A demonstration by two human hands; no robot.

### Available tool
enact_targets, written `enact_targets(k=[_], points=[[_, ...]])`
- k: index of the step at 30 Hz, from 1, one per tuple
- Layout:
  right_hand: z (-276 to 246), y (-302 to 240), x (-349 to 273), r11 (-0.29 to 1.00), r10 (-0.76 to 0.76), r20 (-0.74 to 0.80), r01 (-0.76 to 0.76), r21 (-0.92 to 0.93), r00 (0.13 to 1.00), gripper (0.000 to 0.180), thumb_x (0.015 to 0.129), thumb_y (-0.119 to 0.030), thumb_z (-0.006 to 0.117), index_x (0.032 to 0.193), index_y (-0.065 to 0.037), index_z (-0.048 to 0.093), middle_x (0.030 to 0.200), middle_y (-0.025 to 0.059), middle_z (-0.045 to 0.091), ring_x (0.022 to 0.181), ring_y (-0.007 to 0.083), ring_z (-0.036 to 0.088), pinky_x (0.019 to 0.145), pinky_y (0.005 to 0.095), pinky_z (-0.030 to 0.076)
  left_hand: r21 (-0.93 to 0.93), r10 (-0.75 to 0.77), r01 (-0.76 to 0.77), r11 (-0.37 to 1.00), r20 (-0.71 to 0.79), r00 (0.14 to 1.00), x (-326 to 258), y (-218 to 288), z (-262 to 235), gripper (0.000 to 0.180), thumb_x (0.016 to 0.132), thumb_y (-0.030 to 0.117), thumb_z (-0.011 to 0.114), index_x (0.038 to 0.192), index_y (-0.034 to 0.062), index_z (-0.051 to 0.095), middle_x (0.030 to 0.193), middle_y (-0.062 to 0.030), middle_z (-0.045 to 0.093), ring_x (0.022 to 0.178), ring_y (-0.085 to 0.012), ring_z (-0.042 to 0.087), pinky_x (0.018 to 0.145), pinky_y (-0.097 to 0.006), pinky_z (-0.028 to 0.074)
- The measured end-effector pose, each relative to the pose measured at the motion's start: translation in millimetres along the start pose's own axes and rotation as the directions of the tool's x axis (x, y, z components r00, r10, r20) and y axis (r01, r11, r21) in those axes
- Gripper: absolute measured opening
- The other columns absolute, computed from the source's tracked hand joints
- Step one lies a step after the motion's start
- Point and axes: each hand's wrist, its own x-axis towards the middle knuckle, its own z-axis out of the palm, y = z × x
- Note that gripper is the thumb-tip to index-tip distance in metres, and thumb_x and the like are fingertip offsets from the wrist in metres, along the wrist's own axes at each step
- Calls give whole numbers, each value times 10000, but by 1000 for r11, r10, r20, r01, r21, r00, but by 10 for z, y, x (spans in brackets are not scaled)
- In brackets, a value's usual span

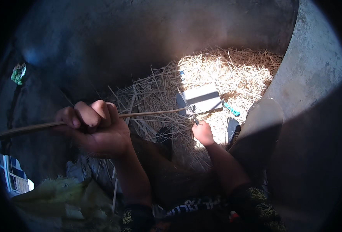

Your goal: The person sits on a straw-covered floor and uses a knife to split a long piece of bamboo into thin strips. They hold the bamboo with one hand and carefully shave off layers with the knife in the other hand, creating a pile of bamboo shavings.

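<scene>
Tan and slender, the strip [151, 113] runs left to right, rising slightly, wrapped in the curled grip of the left hand [101, 129]. Its right end lies by the thin blade [193, 113] pinched by the right hand [203, 133], beside the pale block [207, 101] on straw [236, 73]. Whether blade and strip touch, I cannot tell.

A long, thin tan strip [151, 113], darker and broader toward its left end, is held up nearly level, rising slightly to the right; its right end meets a slim, knife-like tool [185, 101], slanted with its tip up and leftward, though actual contact is too small to tell
</scene>
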Motion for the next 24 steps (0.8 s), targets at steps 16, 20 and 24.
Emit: enact_targets(k=[16, 20, 24], points=[[66, -420, 136, 728, 126, 401, -359, 585, 908, 244, 913, -197, 531, 702, -104, 454, 534, -7, 383, 374, 114, 371, 344, 329, 313, 40, -12, 12, 999, -9, 1000, 224, -90, -205, 419, 1055, 498, 328, 876, 147, 472, 609, 48, 282, 499, -75, 188, 461, -254, 166], [360, -315, 83, 946, -254, -273, 297, 129, 928, 250, 920, -207, 598, 907, 42, 580, 692, 231, 643, 629, 370, 660, 611, 451, 515, 42, -4, 4, 999, 1, 1000, 247, -117, -297, 418, 1053, 494, 337, 887, 140, 486, 620, 48, 270, 516, -81, 205, 476, -258, 165], [138, -1016, -344, 878, -425, -204, 457, 145, 882, 252, 965, -199, 559, 1053, 37, 541, 738, 282, 647, 765, 462, 663, 663, 515, 514, 37, -6, 6, 999, 6, 1000, 361, -204, -451, 439, 1037, 517, 371, 851, 135, 481, 614, 47, 277, 508, -83, 201, 465, -256, 175]])
